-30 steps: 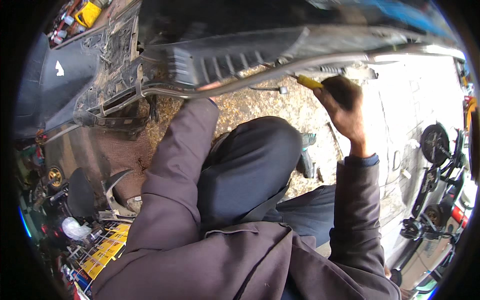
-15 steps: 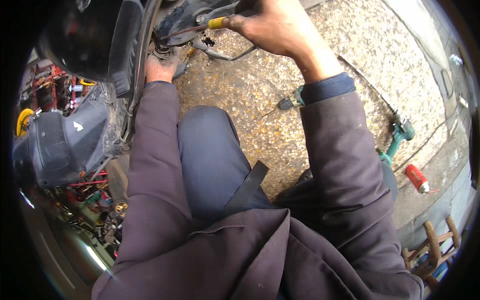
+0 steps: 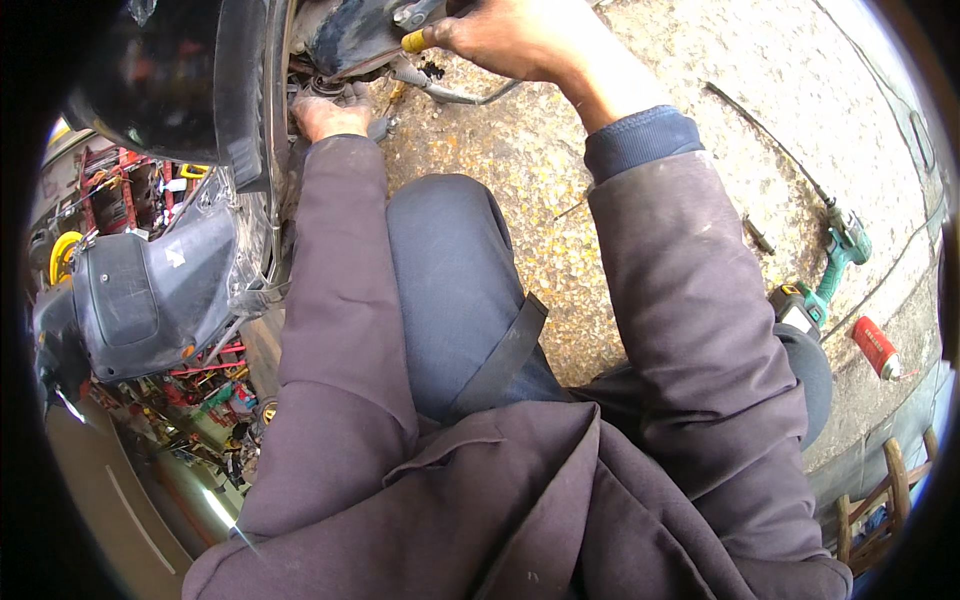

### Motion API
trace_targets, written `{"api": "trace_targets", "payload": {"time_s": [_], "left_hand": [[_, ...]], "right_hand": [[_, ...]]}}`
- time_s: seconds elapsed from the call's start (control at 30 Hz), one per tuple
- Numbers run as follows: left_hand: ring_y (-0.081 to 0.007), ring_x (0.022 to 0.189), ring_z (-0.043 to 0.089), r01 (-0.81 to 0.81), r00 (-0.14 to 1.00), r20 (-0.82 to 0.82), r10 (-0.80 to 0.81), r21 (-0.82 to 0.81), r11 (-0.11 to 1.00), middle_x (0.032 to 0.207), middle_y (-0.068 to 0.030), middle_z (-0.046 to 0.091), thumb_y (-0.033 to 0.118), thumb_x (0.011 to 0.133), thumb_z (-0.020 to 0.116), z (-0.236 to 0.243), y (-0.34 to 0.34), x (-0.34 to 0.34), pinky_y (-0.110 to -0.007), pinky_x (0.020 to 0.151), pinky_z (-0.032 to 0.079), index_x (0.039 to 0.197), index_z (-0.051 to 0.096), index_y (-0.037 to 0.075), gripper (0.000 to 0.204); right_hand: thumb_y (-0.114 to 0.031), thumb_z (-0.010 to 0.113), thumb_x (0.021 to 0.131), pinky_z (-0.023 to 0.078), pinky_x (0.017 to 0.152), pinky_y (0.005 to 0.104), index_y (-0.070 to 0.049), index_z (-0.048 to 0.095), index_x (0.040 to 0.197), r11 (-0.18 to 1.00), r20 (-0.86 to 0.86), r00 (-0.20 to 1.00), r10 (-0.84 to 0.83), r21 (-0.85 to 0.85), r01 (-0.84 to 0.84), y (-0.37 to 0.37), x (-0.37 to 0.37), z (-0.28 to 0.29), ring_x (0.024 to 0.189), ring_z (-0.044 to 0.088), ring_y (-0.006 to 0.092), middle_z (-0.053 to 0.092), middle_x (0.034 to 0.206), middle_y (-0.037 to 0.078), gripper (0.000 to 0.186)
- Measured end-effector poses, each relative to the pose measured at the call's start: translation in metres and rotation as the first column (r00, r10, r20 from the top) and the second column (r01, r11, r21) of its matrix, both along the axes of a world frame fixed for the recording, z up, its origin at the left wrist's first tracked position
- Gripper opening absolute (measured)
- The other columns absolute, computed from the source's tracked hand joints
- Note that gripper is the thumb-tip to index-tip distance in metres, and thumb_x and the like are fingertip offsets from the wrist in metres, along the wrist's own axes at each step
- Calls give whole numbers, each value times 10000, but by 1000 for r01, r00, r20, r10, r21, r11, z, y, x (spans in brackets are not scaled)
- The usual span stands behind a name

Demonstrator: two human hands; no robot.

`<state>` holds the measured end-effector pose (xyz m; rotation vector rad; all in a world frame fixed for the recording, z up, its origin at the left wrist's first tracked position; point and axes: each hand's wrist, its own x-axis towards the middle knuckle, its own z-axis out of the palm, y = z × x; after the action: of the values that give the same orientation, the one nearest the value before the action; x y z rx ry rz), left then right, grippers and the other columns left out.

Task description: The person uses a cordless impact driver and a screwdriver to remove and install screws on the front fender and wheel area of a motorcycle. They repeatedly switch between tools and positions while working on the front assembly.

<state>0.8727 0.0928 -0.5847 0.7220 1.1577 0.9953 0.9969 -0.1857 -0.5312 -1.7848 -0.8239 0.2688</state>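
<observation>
At the upper middle, my right hand [image 3: 520,40] is closed round the yellow handle of a screwdriver [image 3: 416,41]. Its thin shaft slants down to the left, along a dark, dirty vehicle part [image 3: 350,35]. My left hand [image 3: 335,115] is low beside that part, with its fingers curled at a small round metal part [image 3: 322,88]; the fingertips are partly hidden. A bent metal tube [image 3: 460,95] runs just right of the left hand. Large black bodywork of what looks like a scooter [image 3: 245,90] rises at the left.
On the speckled floor at the right lie a green power tool [image 3: 845,240] with a long rod [image 3: 765,150], and a red spray can [image 3: 876,348]. A wooden stool [image 3: 885,490] stands lower right. Grey scooter panels [image 3: 150,290] and cluttered tools [image 3: 125,190] fill the left.
The view has shifted, moving floor items rightward in the picture. My right hand has moved leftward with the screwdriver. The second green drill is now behind my right sleeve; my left hand stays at the round part.
</observation>
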Motion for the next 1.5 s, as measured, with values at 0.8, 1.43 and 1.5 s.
{"api": "trace_targets", "payload": {"time_s": [0.8,1.43,1.5], "left_hand": [[-95,648,405,247,968,43,-247,-8,969,885,70,593,526,905,373,6,-15,-4,-258,564,328,976,607,203,405],[-103,513,342,337,940,44,-337,14,941,744,17,506,519,921,423,1,-10,-9,-247,485,310,923,555,160,382],[-105,521,343,321,946,47,-321,4,947,735,21,491,509,920,437,-1,-7,-10,-249,490,312,917,554,160,368]], "right_hand": [[-114,604,714,539,806,453,74,681,815,994,130,991,-13,-108,27,5,-12,18,886,673,407,656,853,303,227],[-194,738,670,527,673,434,43,683,749,982,84,981,172,-87,-165,11,-4,-5,738,672,391,626,740,276,256],[-190,737,664,519,652,429,46,679,741,975,80,972,220,-61,-215,10,1,-6,708,673,374,626,727,273,255]]}}
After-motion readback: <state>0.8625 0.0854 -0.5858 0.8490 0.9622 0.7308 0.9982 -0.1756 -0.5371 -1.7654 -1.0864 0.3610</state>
